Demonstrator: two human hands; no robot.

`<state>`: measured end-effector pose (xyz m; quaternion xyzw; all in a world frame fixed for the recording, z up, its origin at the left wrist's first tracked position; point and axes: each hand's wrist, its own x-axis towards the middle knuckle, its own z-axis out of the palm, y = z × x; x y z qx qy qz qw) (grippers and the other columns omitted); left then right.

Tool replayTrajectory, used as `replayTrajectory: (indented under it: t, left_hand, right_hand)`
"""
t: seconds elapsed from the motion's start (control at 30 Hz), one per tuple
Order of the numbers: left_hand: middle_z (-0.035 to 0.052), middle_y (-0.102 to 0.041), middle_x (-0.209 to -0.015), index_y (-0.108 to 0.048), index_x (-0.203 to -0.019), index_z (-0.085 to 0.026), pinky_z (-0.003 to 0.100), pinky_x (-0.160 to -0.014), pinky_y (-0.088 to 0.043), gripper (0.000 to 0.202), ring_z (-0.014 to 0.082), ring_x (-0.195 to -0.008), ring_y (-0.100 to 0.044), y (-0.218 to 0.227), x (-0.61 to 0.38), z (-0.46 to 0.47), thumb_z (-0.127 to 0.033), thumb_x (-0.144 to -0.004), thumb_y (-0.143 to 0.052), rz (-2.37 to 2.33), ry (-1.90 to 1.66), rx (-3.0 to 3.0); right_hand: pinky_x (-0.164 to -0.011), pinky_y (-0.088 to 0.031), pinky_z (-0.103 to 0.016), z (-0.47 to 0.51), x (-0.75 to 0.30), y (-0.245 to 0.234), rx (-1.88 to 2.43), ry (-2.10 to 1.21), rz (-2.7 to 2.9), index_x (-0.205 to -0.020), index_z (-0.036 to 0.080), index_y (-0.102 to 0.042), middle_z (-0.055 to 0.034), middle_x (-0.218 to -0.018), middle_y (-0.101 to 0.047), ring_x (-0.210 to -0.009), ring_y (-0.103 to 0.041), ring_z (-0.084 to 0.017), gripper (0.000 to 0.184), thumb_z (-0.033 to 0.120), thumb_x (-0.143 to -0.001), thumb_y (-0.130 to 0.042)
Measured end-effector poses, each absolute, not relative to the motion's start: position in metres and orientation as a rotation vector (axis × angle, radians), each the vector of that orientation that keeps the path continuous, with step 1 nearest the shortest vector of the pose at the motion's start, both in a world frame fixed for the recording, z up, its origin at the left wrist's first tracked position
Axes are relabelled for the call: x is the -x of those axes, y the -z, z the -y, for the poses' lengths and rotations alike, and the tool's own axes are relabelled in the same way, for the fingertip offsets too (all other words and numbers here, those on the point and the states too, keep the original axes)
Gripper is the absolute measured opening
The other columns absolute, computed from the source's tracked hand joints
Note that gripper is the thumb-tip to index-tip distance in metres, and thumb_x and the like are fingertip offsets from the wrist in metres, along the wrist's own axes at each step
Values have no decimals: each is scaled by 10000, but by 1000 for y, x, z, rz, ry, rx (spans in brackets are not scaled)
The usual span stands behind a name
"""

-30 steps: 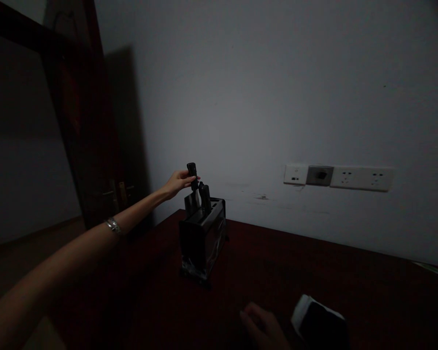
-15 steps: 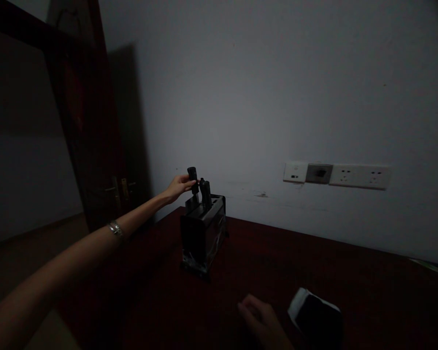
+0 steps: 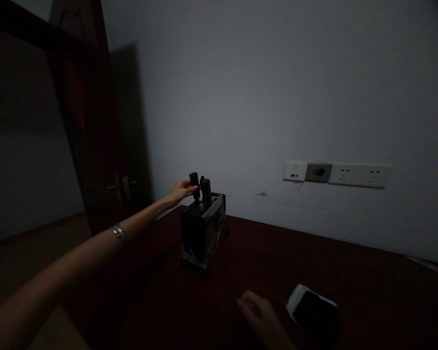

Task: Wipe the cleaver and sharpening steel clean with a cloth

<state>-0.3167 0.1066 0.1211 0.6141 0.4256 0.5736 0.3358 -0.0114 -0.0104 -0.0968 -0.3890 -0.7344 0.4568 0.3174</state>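
A dark knife block (image 3: 194,238) with shiny sides stands upright on the table. My left hand (image 3: 182,190) reaches out to its top and grips the black handle of a knife (image 3: 194,181). The handle is upright just above the slots, and the blade is almost wholly hidden in the block. Right beside it, other black handles (image 3: 207,190) stick up from the block. My right hand (image 3: 257,311) rests low by the near part of the table, fingers curled in, with nothing visible in them. A black and white object (image 3: 314,313), its kind unclear in the dim light, lies to its right.
The dark red table (image 3: 277,243) runs along a pale wall (image 3: 241,97) with a row of sockets (image 3: 357,175). On the left is a dark door (image 3: 95,121) with a metal handle (image 3: 117,188). A thin flat strip (image 3: 428,266) lies at the table's far right.
My left hand has lowered the knife; the blade that showed above the block has slid down into it. My right hand has barely moved.
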Motion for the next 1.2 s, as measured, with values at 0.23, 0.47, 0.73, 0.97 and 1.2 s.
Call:
replayTrajectory:
  t: [0.23, 0.47, 0.73, 0.97, 1.2]
  left_hand:
    - [65, -669, -954, -635, -917, -145, 384, -915, -409, 247, 187, -915, -617, -115, 311, -100, -178, -675, -671, -1099, -1487, -1592]
    - [69, -674, -907, -627, -921, -124, 387, -904, -416, 337, 198, -909, -624, -110, 306, -91, -262, -630, -723, -1079, -1452, -1617]
    - [62, -678, -854, -618, -877, -129, 391, -891, -422, 347, 202, -882, -629, -109, 307, -90, -283, -594, -746, -1126, -1438, -1607]
    - [70, -674, -868, -615, -828, -130, 393, -900, -403, 296, 220, -914, -607, -113, 306, -86, -228, -572, -727, -1269, -1450, -1631]
    - [52, -673, -885, -559, -1091, -140, 400, -902, -389, 583, 230, -906, -599, -116, 304, -80, -225, -538, -723, -1380, -1421, -1705]
  right_hand:
    - [-470, -262, -216, 12, 11, 98, 1031, -1186, 1893, -633, 187, -479, 53, -526, -375, -517, -359, -100, 481, 651, -740, -416]
    - [-461, -251, -215, 15, 11, 93, 1006, -1198, 1905, -625, 186, -463, 58, -522, -353, -508, -337, -94, 477, 645, -743, -415]
    - [-459, -233, -222, 15, 12, 93, 989, -1197, 1922, -629, 182, -450, 55, -524, -363, -498, -330, -93, 418, 574, -769, -415]
    - [-478, -265, -225, 20, 11, 90, 993, -1170, 1908, -633, 186, -461, 42, -545, -398, -528, -378, -109, 368, 517, -787, -415]
    - [-500, -284, -233, 19, 12, 94, 975, -1099, 1940, -629, 181, -471, 35, -545, -421, -531, -392, -114, 337, 477, -785, -423]
